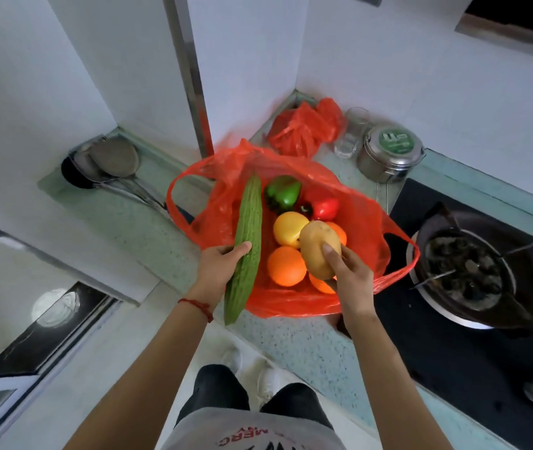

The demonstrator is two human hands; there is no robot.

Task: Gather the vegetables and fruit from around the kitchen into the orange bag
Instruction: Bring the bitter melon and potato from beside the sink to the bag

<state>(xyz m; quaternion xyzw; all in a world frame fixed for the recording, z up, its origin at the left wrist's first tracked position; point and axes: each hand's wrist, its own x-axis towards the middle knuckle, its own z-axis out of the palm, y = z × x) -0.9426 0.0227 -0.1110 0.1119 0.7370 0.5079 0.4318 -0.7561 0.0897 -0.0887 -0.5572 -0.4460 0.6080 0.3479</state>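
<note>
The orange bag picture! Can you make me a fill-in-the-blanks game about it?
1. The left hand holds a long green ____.
2. The right hand holds a ____ over the orange bag.
3. Beside the green pepper in the bag lies a ____ pepper.
4. The metal tin has a ____ label on its lid.

Missing words: bitter gourd; potato; red; green

A home kitchen is shown: a gas hob [473,271], a counter [135,228] and ladles [112,160].
</note>
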